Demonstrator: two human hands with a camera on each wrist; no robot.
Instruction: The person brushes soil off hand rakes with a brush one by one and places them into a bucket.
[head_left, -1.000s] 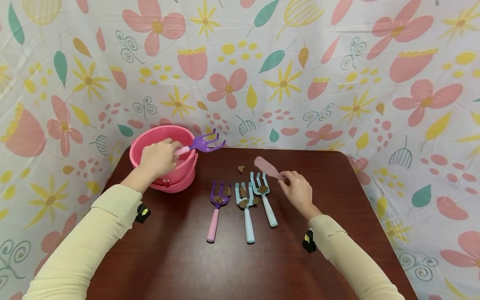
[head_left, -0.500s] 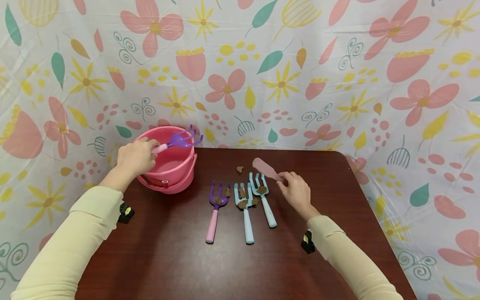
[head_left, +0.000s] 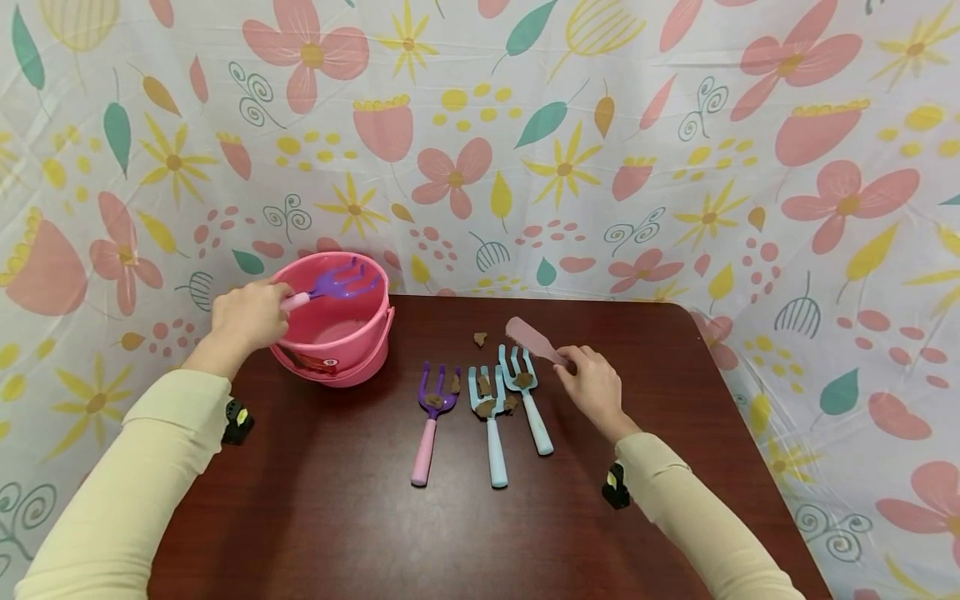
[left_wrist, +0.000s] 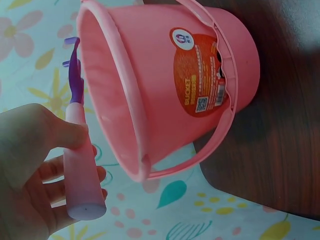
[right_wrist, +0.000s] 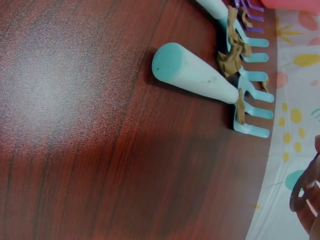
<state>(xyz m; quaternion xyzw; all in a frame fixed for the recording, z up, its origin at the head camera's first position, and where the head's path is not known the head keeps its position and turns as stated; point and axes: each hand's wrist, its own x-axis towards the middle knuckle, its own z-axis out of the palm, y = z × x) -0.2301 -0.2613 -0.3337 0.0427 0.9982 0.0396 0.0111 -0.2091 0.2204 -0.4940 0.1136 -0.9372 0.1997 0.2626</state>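
My left hand [head_left: 250,317] grips the pink handle of a purple hand fork [head_left: 337,283]. In the head view the fork's tines lie over the mouth of a pink bucket [head_left: 356,350]; in the left wrist view the fork [left_wrist: 76,80] is beside the rim. My right hand [head_left: 592,385] pinches a flat pink tool [head_left: 534,337] with a speckled edge, its exact kind unclear. Below its blade lie a light blue hand fork [head_left: 536,421], another light blue hand fork [head_left: 496,450] and a purple hand fork with a pink handle [head_left: 425,450], all bearing brown scraps.
A loose brown scrap [head_left: 480,339] lies behind the forks on the dark wooden table [head_left: 420,542]. The bucket's handle [left_wrist: 225,125] hangs down its side. A flowered curtain [head_left: 465,100] stands behind the table and along both sides.
My left hand has moved left, bringing the purple fork from beyond the bucket's right rim to over its mouth. The right hand and its pink tool stay nearly still.
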